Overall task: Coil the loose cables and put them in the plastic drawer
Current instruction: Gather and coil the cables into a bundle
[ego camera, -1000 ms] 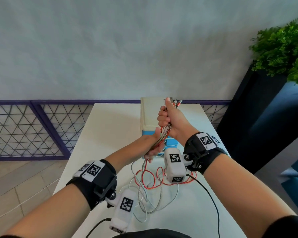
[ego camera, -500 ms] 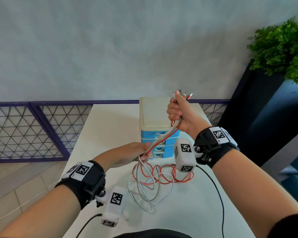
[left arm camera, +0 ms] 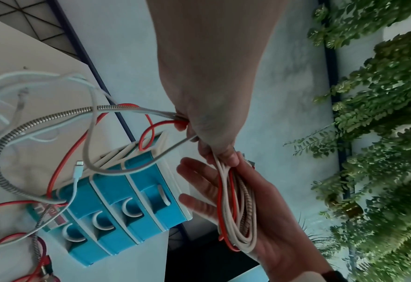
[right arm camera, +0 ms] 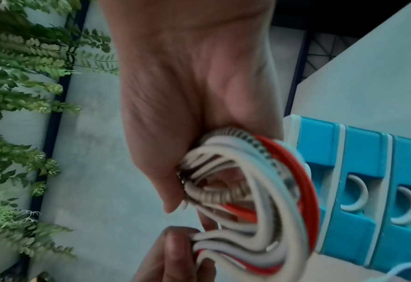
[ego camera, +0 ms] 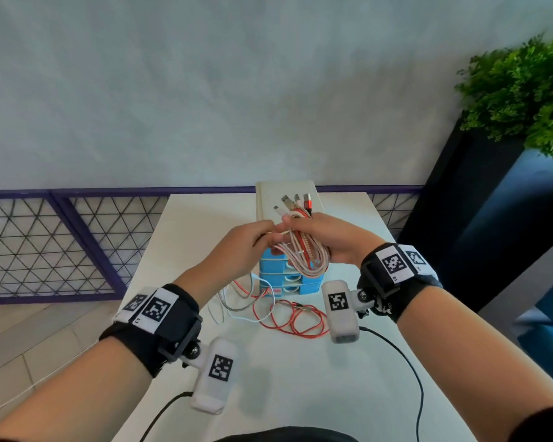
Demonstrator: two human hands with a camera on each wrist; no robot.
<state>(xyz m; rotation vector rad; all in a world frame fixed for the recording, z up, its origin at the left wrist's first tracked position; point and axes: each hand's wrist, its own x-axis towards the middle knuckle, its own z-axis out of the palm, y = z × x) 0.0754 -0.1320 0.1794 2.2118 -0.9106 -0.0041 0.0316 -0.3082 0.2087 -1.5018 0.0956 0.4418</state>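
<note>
A bundle of red, white and braided cables [ego camera: 304, 255] is looped into a coil in my right hand [ego camera: 300, 226], which grips it just below the USB plugs [ego camera: 296, 202]. My left hand [ego camera: 265, 234] pinches the same cables right beside the right thumb. Both hands hover over the blue plastic drawer unit [ego camera: 276, 264], whose drawers look closed. In the left wrist view the coil [left arm camera: 236, 209] lies across the right palm [left arm camera: 272, 229] while my left hand [left arm camera: 209, 137] clasps the trailing strands. The right wrist view shows the coil [right arm camera: 260, 190] packed in my right hand [right arm camera: 194, 114].
The cables' loose tails [ego camera: 294, 319] lie tangled on the white table [ego camera: 300, 378] in front of the drawer unit. A white plug end [left arm camera: 79, 164] dangles by the drawers [left arm camera: 127, 206]. A purple railing [ego camera: 77, 218] runs along the left, and a dark planter with green leaves [ego camera: 524, 90] stands right.
My right hand came down from its raised position. My left hand rose from the table to meet it, laying a loop of cable into the right hand.
</note>
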